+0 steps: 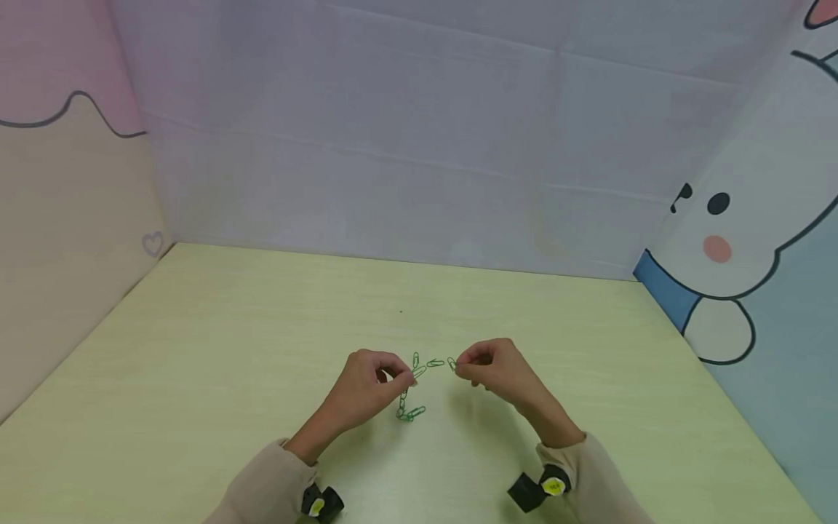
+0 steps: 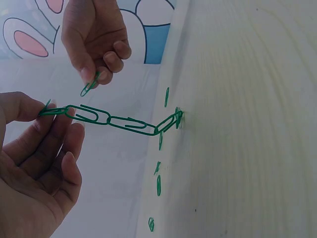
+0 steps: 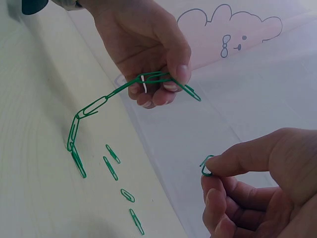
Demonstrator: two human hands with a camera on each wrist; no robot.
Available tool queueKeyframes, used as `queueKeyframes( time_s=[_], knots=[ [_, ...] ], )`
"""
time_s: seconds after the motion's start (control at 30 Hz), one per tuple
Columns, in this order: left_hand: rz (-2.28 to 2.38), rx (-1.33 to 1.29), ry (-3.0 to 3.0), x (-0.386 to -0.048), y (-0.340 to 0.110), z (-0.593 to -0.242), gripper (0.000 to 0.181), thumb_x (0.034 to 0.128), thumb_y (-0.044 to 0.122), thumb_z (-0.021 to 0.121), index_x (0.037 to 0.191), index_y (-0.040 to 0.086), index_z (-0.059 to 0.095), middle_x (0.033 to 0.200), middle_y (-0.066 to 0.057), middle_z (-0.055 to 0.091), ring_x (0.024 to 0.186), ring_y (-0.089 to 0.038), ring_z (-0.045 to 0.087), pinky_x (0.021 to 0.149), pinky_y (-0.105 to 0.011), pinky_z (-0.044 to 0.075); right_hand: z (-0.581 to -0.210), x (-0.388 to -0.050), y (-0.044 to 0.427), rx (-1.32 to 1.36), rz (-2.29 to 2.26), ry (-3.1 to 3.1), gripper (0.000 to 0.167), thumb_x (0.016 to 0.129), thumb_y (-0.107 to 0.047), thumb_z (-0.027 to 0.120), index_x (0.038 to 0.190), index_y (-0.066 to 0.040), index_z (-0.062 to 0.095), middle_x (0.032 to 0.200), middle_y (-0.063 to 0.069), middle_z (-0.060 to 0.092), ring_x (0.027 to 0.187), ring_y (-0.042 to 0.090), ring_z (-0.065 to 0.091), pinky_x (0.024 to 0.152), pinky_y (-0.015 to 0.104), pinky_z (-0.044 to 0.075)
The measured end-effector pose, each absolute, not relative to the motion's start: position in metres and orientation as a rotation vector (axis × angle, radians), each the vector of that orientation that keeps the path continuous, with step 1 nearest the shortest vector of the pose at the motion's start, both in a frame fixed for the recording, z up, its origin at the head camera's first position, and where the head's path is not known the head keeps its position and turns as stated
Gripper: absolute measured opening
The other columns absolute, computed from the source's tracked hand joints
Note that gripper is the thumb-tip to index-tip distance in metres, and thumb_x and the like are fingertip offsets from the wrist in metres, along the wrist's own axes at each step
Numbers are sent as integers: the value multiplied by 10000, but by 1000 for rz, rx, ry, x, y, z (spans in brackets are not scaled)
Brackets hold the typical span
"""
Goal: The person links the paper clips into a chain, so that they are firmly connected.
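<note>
My left hand (image 1: pixel 368 387) pinches one end of a chain of linked green paper clips (image 2: pixel 88 114) between thumb and fingers. The chain hangs down, and its lower end lies on the table. In the right wrist view, one clip (image 3: pixel 187 89) sticks out past the left thumb. A single green paper clip (image 2: pixel 89 85) is pinched by the thumb and fingertips of my right hand (image 1: pixel 503 372); part of it is hidden by them. Both hands are raised above the table, a short gap apart.
Several loose green paper clips (image 3: pixel 110 168) lie in a rough row on the pale wooden table (image 1: pixel 249 320), beyond the chain. Hanging cloth (image 1: pixel 393 145) borders the table at the back, with printed cartoon figures at the sides.
</note>
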State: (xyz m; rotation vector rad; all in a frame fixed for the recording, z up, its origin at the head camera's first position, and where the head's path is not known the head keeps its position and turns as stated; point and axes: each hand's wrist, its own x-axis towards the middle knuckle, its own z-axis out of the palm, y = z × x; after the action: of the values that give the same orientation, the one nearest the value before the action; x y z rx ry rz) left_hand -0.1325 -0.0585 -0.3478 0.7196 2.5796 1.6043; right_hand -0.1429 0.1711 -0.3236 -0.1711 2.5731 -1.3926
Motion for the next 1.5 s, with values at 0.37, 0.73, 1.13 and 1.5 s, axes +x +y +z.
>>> queueKeyframes(
  time_s=[0.37, 0.73, 1.13, 1.5],
  knots=[
    [1588, 703, 2578, -133, -57, -348, 154, 869, 131, 612, 797, 68, 732, 772, -42, 705, 711, -62, 562, 664, -217, 460, -315, -143, 157, -244, -1427, 2524, 128, 862, -122, 661, 905, -2, 674, 766, 34, 646, 654, 136, 551, 596, 294, 443],
    [1581, 671, 2566, -133, -56, -347, 176, 865, 122, 586, 784, 72, 734, 769, -58, 709, 686, -66, 550, 623, -222, 456, -310, -139, 148, -322, -1457, 2472, 146, 863, -122, 664, 926, 9, 674, 750, -2, 649, 658, 130, 554, 593, 310, 450],
    [1615, 652, 2523, -133, -56, -348, 184, 859, 127, 576, 785, 70, 734, 780, -71, 715, 701, -83, 576, 619, -230, 469, -314, -138, 145, -405, -1498, 2427, 134, 858, -90, 661, 921, 28, 671, 795, 37, 662, 739, 208, 600, 676, 352, 496],
    [1703, 593, 2412, -133, -56, -346, 174, 857, 112, 586, 796, 44, 734, 791, -90, 720, 684, -150, 624, 618, -241, 475, -314, -137, 144, -534, -1452, 2491, 94, 861, -75, 647, 896, 11, 661, 801, 71, 654, 718, 134, 575, 652, 256, 477]
  ],
)
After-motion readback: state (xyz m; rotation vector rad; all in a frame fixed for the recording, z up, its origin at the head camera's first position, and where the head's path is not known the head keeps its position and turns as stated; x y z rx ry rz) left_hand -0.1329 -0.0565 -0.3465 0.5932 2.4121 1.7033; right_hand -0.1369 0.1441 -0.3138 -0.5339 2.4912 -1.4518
